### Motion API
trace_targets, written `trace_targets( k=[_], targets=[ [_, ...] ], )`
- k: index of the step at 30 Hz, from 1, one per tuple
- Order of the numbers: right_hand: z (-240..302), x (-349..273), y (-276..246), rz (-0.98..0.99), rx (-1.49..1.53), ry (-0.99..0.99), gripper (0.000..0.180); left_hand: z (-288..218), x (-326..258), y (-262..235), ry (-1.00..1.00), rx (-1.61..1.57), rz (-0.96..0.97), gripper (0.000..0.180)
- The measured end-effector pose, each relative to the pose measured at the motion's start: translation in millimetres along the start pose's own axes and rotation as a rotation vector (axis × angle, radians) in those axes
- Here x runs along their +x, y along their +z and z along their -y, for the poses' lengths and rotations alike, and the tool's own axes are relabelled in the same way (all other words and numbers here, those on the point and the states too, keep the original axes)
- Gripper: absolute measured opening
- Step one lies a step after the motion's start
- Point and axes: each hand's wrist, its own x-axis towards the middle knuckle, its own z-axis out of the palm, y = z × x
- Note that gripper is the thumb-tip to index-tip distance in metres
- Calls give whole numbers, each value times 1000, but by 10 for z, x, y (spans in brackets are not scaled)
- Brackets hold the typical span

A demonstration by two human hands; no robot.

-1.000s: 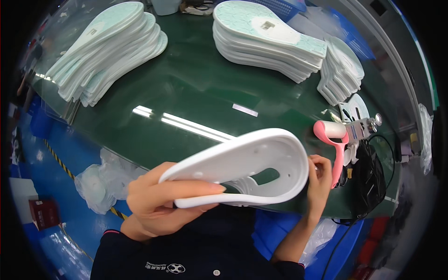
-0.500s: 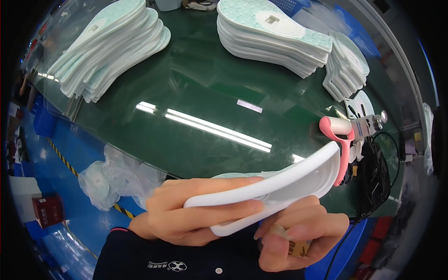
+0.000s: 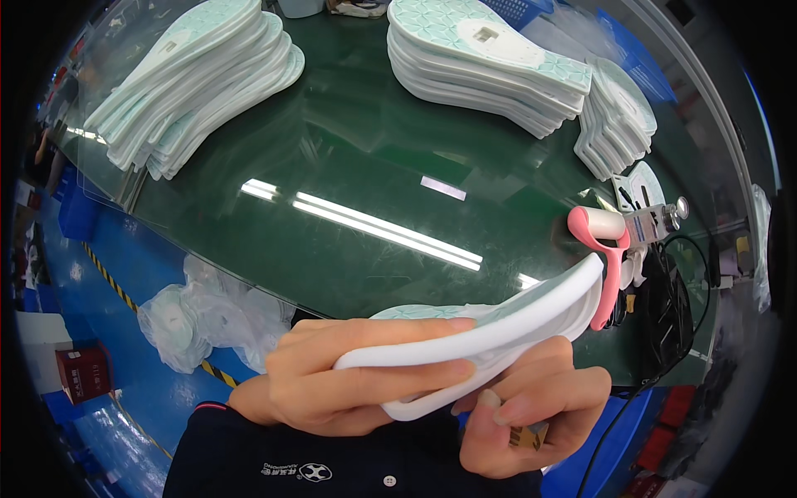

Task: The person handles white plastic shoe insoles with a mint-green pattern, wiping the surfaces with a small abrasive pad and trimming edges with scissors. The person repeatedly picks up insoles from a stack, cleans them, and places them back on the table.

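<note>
A dark green tabletop [image 3: 340,149] is reflecting long white strips of light [image 3: 390,232]. Blue flooring [image 3: 154,257] is extending beyond its left edge, with yellow-and-black tape [image 3: 111,279] running across it.

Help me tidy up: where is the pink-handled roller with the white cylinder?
The roller is at right in the head view, on the glossy green table, beside the clear silver-capped bottle and shiny black bag.

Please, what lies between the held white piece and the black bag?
In the head view, a pink handle and small dark items lie between them.
</note>
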Motion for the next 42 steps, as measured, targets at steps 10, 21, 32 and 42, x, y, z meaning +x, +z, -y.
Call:
trace_targets(
  k=[10, 21, 32, 42],
  targets=[
    [20, 70, 18, -22, 56, 33, 32, -5, 6, 6, -59, 62, 37, 24],
    [25, 60, -24, 3, -44, 85, 30, 20, 0, 25, -75, 43, 25, 21],
    [9, 1, -195, -150, 211, 49, 29, 71, -48, 54, -119, -21, -7, 31],
    [17, -49, -96, -77, 126, 75, 30, -16, 59, 22, -127, 58, 67, 27]
  ],
)
